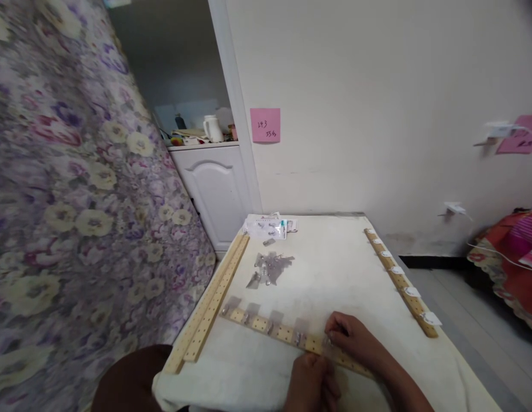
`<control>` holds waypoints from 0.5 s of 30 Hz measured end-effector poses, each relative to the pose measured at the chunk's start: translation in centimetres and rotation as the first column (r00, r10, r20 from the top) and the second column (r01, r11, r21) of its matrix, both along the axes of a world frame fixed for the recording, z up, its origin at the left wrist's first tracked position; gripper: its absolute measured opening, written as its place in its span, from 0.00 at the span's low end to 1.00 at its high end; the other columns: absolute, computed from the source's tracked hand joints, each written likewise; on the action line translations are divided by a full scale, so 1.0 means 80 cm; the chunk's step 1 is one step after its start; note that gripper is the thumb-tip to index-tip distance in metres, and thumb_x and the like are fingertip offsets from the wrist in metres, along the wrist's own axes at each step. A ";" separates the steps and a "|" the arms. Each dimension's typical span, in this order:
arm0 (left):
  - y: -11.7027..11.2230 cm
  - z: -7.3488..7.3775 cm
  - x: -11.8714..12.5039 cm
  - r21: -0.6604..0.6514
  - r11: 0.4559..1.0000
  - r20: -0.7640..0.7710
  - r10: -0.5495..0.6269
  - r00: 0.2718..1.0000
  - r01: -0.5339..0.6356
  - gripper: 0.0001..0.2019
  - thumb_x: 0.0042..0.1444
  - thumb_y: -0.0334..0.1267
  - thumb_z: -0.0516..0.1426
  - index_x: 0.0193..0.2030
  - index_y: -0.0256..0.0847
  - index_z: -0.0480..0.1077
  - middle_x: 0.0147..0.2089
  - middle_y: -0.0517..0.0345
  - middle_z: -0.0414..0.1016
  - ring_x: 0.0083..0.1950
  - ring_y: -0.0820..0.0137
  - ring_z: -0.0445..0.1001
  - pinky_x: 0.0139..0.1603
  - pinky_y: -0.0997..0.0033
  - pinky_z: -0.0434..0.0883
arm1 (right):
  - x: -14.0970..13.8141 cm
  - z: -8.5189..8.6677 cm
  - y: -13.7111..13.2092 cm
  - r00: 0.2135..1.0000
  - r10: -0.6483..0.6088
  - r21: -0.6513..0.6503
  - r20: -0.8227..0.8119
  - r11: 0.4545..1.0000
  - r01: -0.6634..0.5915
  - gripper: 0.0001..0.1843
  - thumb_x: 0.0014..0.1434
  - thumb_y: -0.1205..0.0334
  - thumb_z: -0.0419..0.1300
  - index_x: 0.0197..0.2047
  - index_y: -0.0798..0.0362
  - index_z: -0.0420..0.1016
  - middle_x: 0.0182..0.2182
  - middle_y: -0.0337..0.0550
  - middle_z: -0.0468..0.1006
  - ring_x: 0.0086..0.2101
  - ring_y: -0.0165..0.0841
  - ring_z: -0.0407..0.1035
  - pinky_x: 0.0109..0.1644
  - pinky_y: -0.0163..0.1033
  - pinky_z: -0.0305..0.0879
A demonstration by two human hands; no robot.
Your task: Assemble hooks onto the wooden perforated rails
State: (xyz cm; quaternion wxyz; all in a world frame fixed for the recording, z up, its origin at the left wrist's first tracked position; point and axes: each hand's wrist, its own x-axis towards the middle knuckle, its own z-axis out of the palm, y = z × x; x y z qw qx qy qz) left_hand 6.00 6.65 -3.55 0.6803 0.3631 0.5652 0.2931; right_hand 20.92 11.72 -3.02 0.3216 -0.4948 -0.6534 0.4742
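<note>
A perforated wooden strip [266, 325] lies across the near part of the white table [334, 269], with several small clear clips fitted along it. My right hand [356, 340] rests on the strip's right part, fingers curled and pinched on a small clear clip [327, 343]. Just below it my left hand [311, 383] is closed next to the same spot, fingers bunched at the strip's edge. A loose heap of clear clips [272, 268] sits in the middle of the table, beyond both hands.
Two more perforated wooden strips [214, 300] lie along the table's left edge. Another strip [399, 280] with white pieces runs along the right edge. A plastic packet [270, 226] lies at the far edge. A floral curtain [77, 200] hangs left, the wall with a pink note [265, 125] behind.
</note>
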 end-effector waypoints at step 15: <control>0.001 -0.015 0.003 -0.042 0.999 0.010 0.034 0.999 -0.034 0.12 0.48 0.46 0.54 0.27 0.38 0.66 0.14 0.59 0.69 0.10 0.76 0.61 0.13 0.77 0.49 | 0.002 0.002 0.000 0.999 -0.020 -0.014 0.041 1.000 0.021 0.07 0.46 0.72 0.53 0.29 0.56 0.70 0.21 0.33 0.66 0.25 0.27 0.60 0.29 0.32 0.53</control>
